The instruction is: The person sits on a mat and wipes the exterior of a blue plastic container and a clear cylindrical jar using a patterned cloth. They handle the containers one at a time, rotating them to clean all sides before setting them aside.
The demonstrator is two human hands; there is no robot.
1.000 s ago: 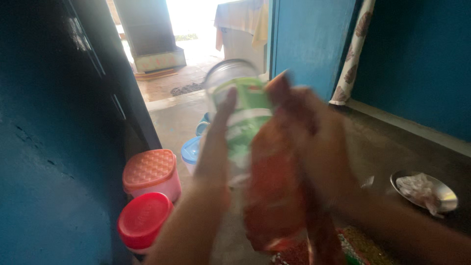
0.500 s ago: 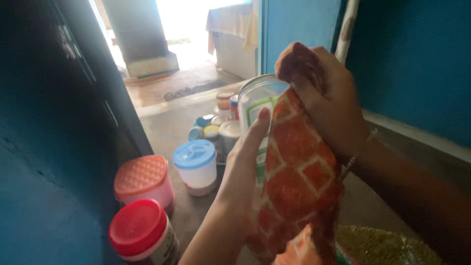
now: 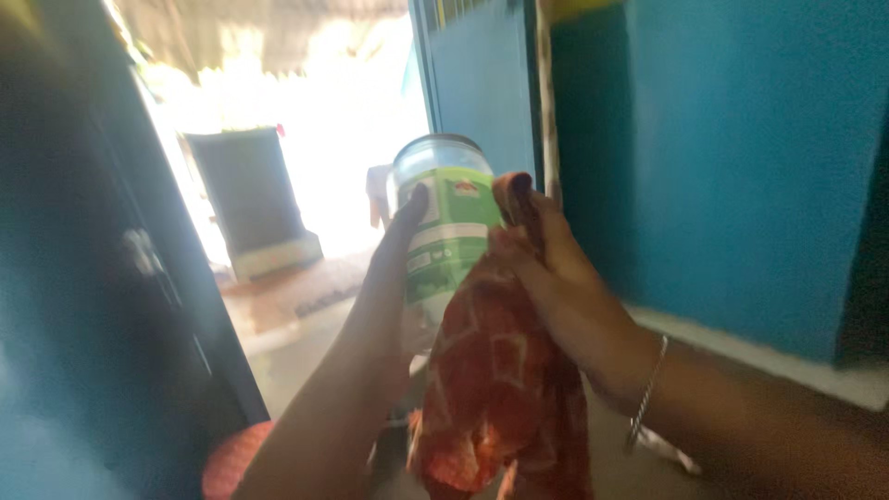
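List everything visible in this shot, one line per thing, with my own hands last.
Jar: one, clear with a green and white label, held up at centre.
Cloth: one, red-orange with a pale diamond pattern, hanging beside the jar.
Lid: one, orange-red, bottom left on the floor, partly hidden.
Door: one, blue, open behind the jar.
Wall: blue, right side.
Cabinet: one, dark, in the bright doorway.
Bracelet: one, thin, silver, on the right wrist.
Left hand: one, grip around the jar's left side.
Right hand: one, pinching the top of the cloth against the jar.
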